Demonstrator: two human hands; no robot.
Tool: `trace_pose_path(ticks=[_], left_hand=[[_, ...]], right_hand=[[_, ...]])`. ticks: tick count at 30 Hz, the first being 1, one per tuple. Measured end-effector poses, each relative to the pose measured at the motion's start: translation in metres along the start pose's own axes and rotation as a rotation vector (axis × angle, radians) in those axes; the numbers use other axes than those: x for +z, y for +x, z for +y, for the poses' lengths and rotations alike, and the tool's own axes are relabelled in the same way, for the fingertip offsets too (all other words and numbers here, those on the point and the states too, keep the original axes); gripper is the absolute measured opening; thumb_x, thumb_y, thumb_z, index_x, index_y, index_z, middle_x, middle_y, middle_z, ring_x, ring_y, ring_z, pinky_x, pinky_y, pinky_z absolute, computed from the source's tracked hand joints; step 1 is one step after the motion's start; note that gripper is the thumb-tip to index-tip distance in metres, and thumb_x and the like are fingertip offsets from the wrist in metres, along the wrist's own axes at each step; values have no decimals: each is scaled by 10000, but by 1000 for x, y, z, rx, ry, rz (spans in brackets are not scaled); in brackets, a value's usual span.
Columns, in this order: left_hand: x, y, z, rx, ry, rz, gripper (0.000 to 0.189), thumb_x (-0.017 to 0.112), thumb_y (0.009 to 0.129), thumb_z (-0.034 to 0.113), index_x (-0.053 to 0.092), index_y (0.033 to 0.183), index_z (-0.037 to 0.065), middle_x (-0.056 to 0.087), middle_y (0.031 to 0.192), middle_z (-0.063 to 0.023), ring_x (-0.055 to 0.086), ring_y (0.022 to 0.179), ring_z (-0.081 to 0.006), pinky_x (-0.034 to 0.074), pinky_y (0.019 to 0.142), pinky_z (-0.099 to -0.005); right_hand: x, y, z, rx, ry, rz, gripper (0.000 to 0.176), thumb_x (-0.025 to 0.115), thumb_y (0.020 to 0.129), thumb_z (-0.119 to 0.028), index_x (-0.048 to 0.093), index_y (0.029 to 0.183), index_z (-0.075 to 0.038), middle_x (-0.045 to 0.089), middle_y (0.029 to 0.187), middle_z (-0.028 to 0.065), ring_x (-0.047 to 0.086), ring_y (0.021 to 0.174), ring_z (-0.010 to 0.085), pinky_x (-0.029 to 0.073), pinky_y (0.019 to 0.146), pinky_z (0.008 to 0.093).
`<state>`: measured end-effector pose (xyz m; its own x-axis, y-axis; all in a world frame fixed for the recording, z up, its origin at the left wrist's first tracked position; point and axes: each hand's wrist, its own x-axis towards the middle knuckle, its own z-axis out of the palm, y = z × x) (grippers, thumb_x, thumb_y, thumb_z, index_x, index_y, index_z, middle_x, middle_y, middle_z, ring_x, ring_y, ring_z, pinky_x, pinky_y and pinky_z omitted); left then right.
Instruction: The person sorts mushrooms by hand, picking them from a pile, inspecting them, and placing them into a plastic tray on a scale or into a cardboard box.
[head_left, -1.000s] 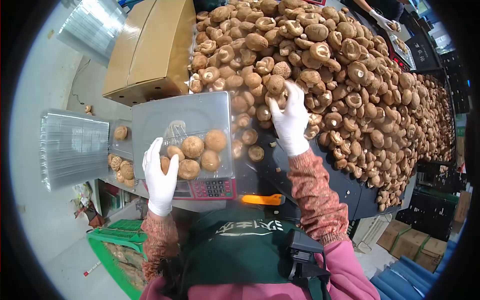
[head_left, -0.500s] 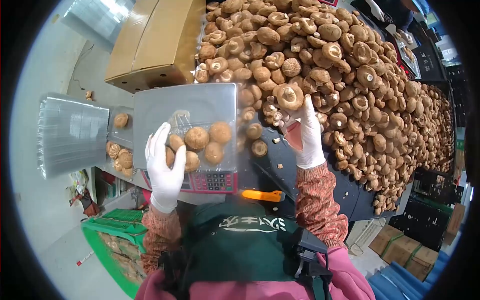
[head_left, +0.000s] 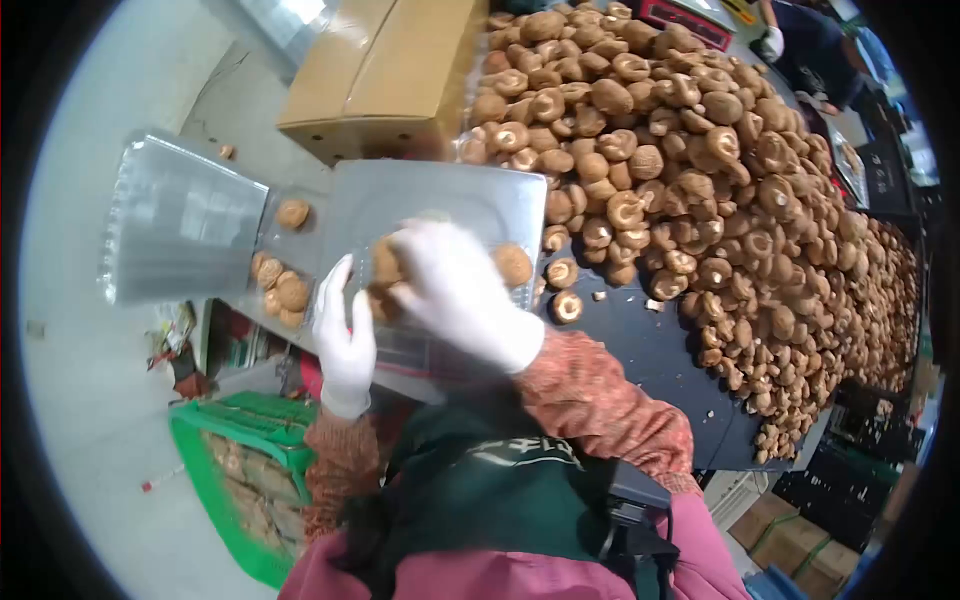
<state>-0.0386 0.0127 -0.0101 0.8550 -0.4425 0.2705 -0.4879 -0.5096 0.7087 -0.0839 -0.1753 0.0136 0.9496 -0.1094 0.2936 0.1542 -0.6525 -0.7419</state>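
A clear plastic tray with several brown shiitake mushrooms (head_left: 513, 264) rests on the scale's metal plate (head_left: 440, 180). My left hand (head_left: 345, 345), in a white glove, is at the tray's left side with thumb and fingers apart, holding nothing. My gloved right hand (head_left: 465, 295) reaches across the tray from the right, blurred by motion. Its fingertips are at a shiitake mushroom (head_left: 387, 262) on the tray's left part; whether they grip it cannot be seen. The hand hides the middle of the tray.
A large shiitake pile (head_left: 700, 190) spreads over the dark table (head_left: 640, 345). Behind the scale stands a cardboard box (head_left: 390, 75). Stacked clear trays (head_left: 185, 220) and loose mushrooms (head_left: 285, 290) lie left; a green crate (head_left: 240, 480) is below. Another person's gloved hand (head_left: 771, 44) shows far right.
My right hand has swung left from the pile, where it was at a shiitake mushroom, to over the tray. My left hand has drawn back to the tray's left side. The camera view has shifted.
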Motion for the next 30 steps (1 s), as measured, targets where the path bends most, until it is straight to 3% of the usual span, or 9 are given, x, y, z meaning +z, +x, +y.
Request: trace_pose_path(ticks=[1, 4, 8, 10, 12, 15, 20, 24, 30], left_hand=[[4, -3, 1, -40, -77, 13, 382, 511, 972, 4, 541, 1348, -57, 595, 1325, -208, 567, 1226, -341, 430, 1070, -410], [8, -6, -1, -26, -46, -33, 377, 488, 986, 22, 540, 1351, -55, 590, 1338, -208, 552, 1243, -344, 402, 1092, -426], [7, -3, -7, 49, 68, -101, 370, 521, 953, -4, 581, 1318, -34, 608, 1321, -200, 554, 1236, -361, 390, 1097, -435], [6, -3, -12, 14, -5, -29, 366, 510, 953, -20, 579, 1312, -45, 610, 1316, -199, 569, 1228, -344, 408, 1092, -419], [-1, 2, -15, -29, -23, 47, 359, 499, 959, -25, 574, 1309, -61, 613, 1302, -198, 573, 1224, -321, 432, 1071, -402], [-8, 9, -21, -83, -50, 117, 339, 524, 965, -5, 583, 1295, -58, 624, 1274, -193, 589, 1193, -316, 437, 1054, -393], [-16, 7, -24, -26, 32, 137, 366, 625, 925, 17, 592, 1284, -49, 646, 1238, -181, 600, 1172, -320, 447, 1035, -396], [-17, 3, -12, -53, 47, 165, 369, 620, 921, 11, 598, 1285, -42, 650, 1241, -181, 605, 1162, -321, 448, 1033, -398], [-11, 3, 21, -18, -154, 124, 366, 585, 908, -51, 603, 1273, -56, 652, 1233, -177, 628, 1136, -288, 475, 1013, -376]], right_hand=[[4, 10, -4, 24, -72, -172, 358, 675, 758, -110, 631, 1101, -16, 666, 1073, 157, 635, 1032, 335, 479, 973, 433], [44, 3, 16, -205, -391, 151, 211, 628, 801, -136, 641, 1005, -84, 661, 1020, 111, 635, 1042, 299, 416, 1086, 445], [-38, 4, 20, -14, -343, 117, 167, 645, 785, -129, 642, 949, -93, 659, 962, 92, 631, 977, 289, 470, 930, 463], [-78, -11, 65, 194, -552, 283, 158, 708, 718, -110, 658, 867, -92, 644, 798, 84, 634, 806, 270, 486, 770, 395], [-117, -31, 127, 40, -932, 525, 316, 692, 722, -90, 623, 1031, -82, 636, 914, 103, 621, 887, 304, 485, 784, 433], [-165, -45, 170, 129, -1251, 253, 538, 693, 721, -102, 602, 1251, -103, 646, 1195, 83, 576, 1138, 289, 439, 986, 446], [-178, -47, 182, 124, -1232, 62, 584, 743, 744, -153, 577, 1302, -104, 612, 1253, 85, 514, 1236, 307, 379, 1073, 469], [-177, -48, 155, 115, -1095, 284, 594, 785, 705, -173, 585, 1257, -87, 600, 1167, 120, 519, 1192, 303, 360, 1090, 488], [-134, -77, 67, 279, 137, 439, 572, 746, 771, -48, 534, 1299, 10, 544, 1217, 128, 568, 1138, 205, 486, 970, 332]])
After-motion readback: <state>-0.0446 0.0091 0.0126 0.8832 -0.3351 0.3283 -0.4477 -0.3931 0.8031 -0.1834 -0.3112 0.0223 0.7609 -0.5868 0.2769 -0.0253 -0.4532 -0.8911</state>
